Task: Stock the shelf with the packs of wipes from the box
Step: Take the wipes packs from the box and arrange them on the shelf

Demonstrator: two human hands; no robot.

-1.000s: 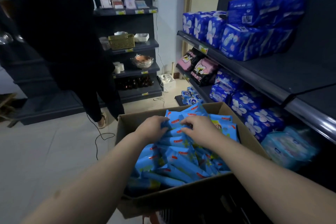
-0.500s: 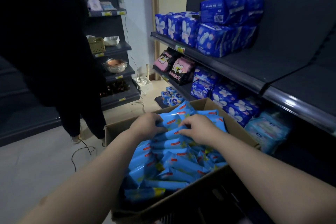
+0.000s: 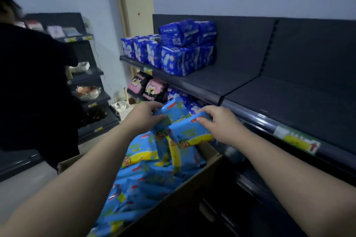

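A cardboard box [image 3: 192, 184] in front of me holds several light-blue packs of wipes [image 3: 140, 152] with yellow and red print. My left hand [image 3: 143, 118] grips one pack [image 3: 171, 110] lifted above the box. My right hand [image 3: 217, 123] grips another pack [image 3: 187, 132] beside it, also raised. Both packs are in the air below the front edge of the dark shelf [image 3: 289, 100], whose right part is bare.
Dark-blue packs [image 3: 173, 50] are stacked at the left end of that shelf, pink and black packs [image 3: 150, 88] on the level below. A person in black [image 3: 34, 92] stands at the left before another shelving unit [image 3: 90, 75]. A yellow price label [image 3: 297, 140] sits on the shelf edge.
Both hands have lifted out of the box, each with a pack of wipes, up toward the shelf. The view has turned right and upward toward the shelf.
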